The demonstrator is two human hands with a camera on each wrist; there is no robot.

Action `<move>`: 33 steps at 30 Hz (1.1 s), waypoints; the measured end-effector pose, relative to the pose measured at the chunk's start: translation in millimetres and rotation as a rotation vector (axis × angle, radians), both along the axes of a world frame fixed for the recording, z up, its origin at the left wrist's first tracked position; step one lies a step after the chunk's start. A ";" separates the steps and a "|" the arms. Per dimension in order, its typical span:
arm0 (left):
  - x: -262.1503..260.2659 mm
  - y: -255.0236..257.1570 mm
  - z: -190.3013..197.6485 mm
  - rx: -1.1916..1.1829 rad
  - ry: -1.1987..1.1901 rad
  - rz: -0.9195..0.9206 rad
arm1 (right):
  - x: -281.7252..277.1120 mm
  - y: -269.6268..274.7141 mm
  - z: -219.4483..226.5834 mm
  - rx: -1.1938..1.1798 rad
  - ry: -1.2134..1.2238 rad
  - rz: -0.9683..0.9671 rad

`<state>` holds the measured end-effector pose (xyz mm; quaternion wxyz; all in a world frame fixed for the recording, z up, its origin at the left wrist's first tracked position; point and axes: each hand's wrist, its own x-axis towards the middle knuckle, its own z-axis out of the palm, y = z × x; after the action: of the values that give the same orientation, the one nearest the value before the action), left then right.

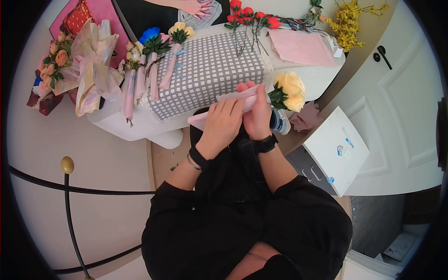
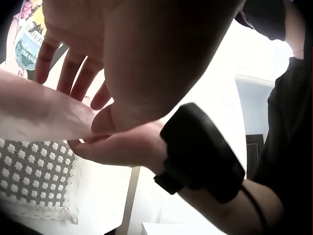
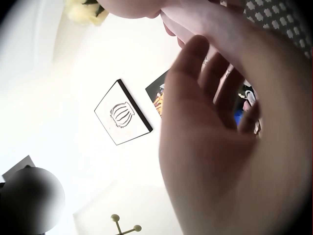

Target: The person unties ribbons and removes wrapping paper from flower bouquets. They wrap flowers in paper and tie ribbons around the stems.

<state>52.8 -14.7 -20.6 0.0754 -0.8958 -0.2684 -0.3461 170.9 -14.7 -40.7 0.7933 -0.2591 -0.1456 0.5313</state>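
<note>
A pale yellow rose (image 1: 290,91) with green leaves juts out to the right of my hands. Light pink wrapping paper (image 1: 198,119) is around its stem, tapering to a point at the left. My left hand (image 1: 220,125) grips the wrapped stem from above, fingers laid over the paper. With its palm turned inward, my right hand (image 1: 257,116) holds the paper near the bloom. The left wrist view shows the pale paper roll (image 2: 44,110) passing between both hands. In the right wrist view the bloom (image 3: 87,12) shows at the top left.
A grey-and-white crocheted cloth (image 1: 212,65) covers part of the white table. Several wrapped flowers (image 1: 154,70) lie at its left, beside a larger bouquet (image 1: 60,60). Red roses (image 1: 247,14) and pink paper sheets (image 1: 298,46) lie at the back. Another person's hand (image 1: 198,7) rests across the table.
</note>
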 end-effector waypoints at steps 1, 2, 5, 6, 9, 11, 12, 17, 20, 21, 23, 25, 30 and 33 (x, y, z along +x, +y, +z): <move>4.9 3.4 -1.4 -0.003 -0.030 -0.009 | -2.6 -2.9 3.0 0.000 0.014 0.013; 9.0 5.8 -3.3 -0.007 -0.061 -0.017 | -3.1 -4.4 4.7 0.000 0.027 0.026; 16.6 10.2 -9.4 -0.060 -0.110 -0.077 | 1.0 -5.2 6.2 -0.005 0.017 -0.002; 16.8 12.2 -12.5 -0.060 -0.110 -0.074 | 2.0 -5.6 5.1 -0.005 0.016 0.001; 17.7 17.9 -24.0 -0.137 -0.016 -0.061 | 3.7 -5.6 3.0 0.019 0.020 0.031; 18.9 17.4 -27.3 -0.256 -0.049 -0.084 | 4.4 -6.5 3.5 0.078 -0.101 0.112; 19.5 18.0 -25.0 -0.254 -0.047 -0.088 | 6.3 -6.5 3.5 0.080 -0.100 0.107; 8.7 24.2 -6.8 -0.962 -0.261 -0.171 | 17.9 -5.0 -11.4 0.422 -0.173 0.342; 11.9 25.9 -17.2 -1.128 -0.580 -0.326 | 25.7 0.2 -21.4 0.401 -0.099 0.377; 12.9 24.7 -16.9 -1.129 -0.579 -0.327 | 25.4 1.7 -25.8 0.401 -0.099 0.375; 14.9 23.1 -13.6 -1.074 -0.609 -0.302 | 24.3 5.7 -33.3 0.318 0.005 0.219; 12.8 26.3 -14.3 -1.081 -0.605 -0.289 | 28.3 9.9 -39.1 0.327 -0.004 0.225; 14.4 24.6 -19.8 -1.084 -0.694 -0.326 | 29.8 3.8 -22.1 0.336 -0.008 0.309; 10.0 26.6 -21.6 -1.099 -0.652 -0.374 | 32.8 -0.6 -14.3 0.369 0.009 0.462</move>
<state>62.8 11.9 -42.3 -0.5385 -0.6849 -0.2551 -0.4192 203.7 -15.4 -55.0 0.6857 -0.0684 -0.2914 0.6634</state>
